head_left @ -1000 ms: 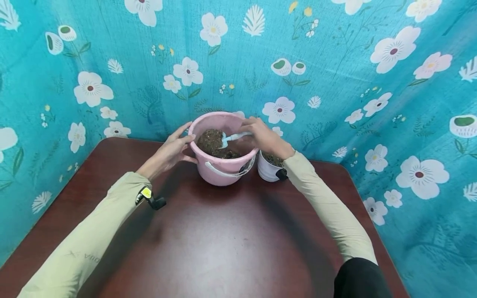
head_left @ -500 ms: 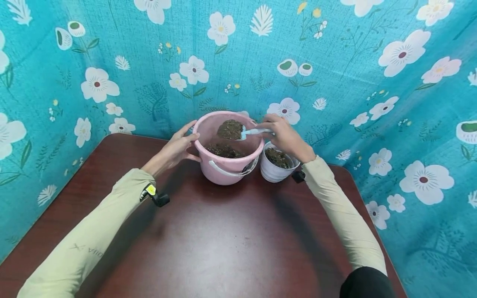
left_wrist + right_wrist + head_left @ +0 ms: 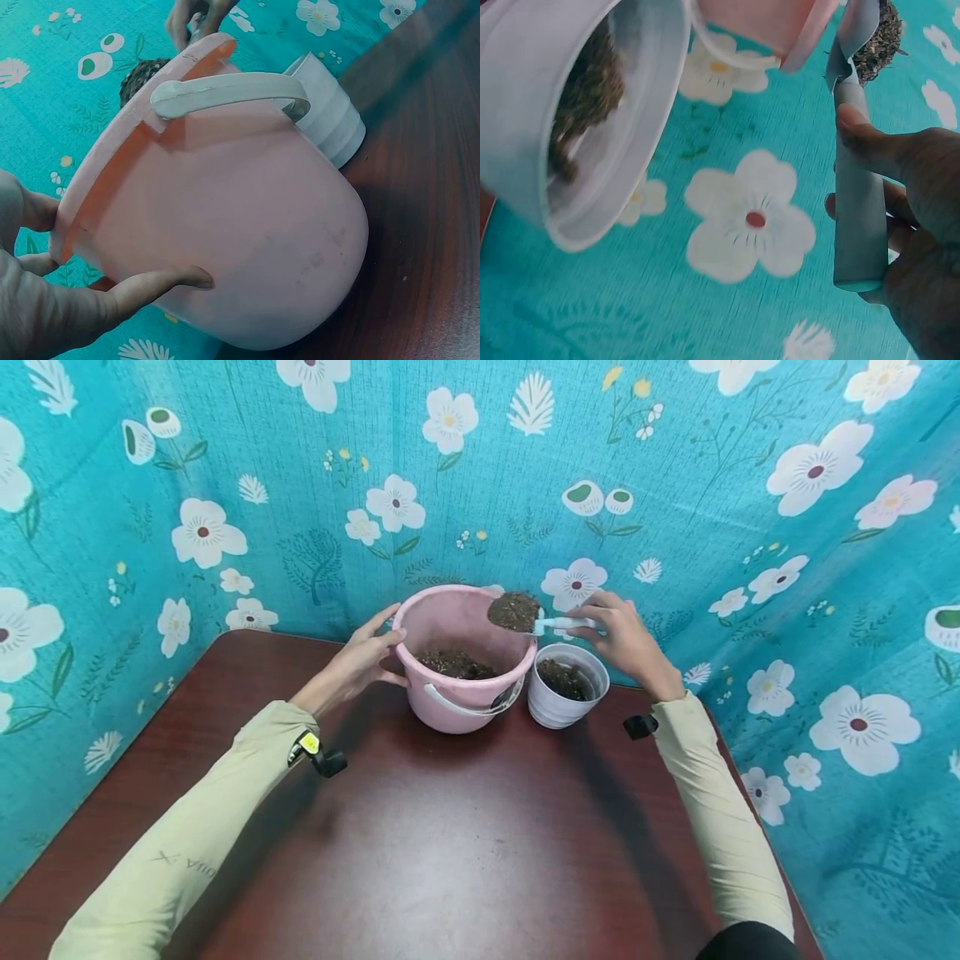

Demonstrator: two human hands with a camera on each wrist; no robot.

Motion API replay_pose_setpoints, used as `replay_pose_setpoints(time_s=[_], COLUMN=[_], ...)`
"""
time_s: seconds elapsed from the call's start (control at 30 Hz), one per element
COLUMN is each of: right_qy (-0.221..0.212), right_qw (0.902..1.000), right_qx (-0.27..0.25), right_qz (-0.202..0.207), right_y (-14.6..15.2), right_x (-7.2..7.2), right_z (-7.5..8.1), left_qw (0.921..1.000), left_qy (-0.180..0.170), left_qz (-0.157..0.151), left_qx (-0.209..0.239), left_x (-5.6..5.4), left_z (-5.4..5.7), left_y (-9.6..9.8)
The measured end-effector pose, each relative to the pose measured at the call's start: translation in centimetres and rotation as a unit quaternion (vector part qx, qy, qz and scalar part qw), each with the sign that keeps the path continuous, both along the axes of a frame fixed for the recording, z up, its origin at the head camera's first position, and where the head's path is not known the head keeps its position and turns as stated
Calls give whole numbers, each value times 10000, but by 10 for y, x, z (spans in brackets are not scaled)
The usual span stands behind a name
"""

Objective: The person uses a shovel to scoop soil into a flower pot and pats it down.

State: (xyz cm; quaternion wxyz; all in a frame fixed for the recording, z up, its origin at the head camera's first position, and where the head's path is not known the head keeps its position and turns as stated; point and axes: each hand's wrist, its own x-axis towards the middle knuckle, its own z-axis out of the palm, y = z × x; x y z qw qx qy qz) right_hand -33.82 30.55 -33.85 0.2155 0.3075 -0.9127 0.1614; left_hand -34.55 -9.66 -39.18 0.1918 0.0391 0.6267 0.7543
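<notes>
A pink bucket stands on the table with dark soil in its bottom. My left hand grips the bucket's left rim; in the left wrist view a finger lies along the outer wall. My right hand holds a light blue garden trowel by its handle, with fingers and thumb wrapped round it. A heap of soil covers the trowel's blade, above the bucket's right rim. Just right of the bucket is a white ribbed pot, partly filled with soil.
The dark red-brown wooden table extends in front of the bucket and pot. A teal flowered curtain hangs close behind them and along both sides. The bucket's white handle hangs down at its front.
My right hand has lifted the soil-laden trowel out of the bucket's interior and moved right, uncovering the white pot from view. My left hand keeps its hold on the bucket.
</notes>
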Motion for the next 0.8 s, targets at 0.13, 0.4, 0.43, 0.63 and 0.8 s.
replay_pose_setpoints(time_s=[0.13,0.4,0.43,0.63,0.8], right_qy=[-56,-103,-105,154,765], right_qw=[9997,9977,9972,9934,9869], right_qx=[-42,-30,-11,335,791], right_qz=[-216,-674,-738,-1087,-1178], right_y=[20,58,62,79,80], right_x=[7,17,18,26,29], right_z=[-1,-2,-2,-10,-18], left_qw=[10000,9999,9999,9999,10000], left_qy=[27,118,112,90,37], left_qz=[-10,-62,-62,-49,-71], left_qx=[-6,20,23,-47,8], left_x=[0,-3,-3,-2,0], left_z=[-1,3,3,0,-1], left_y=[2,4,4,3,0])
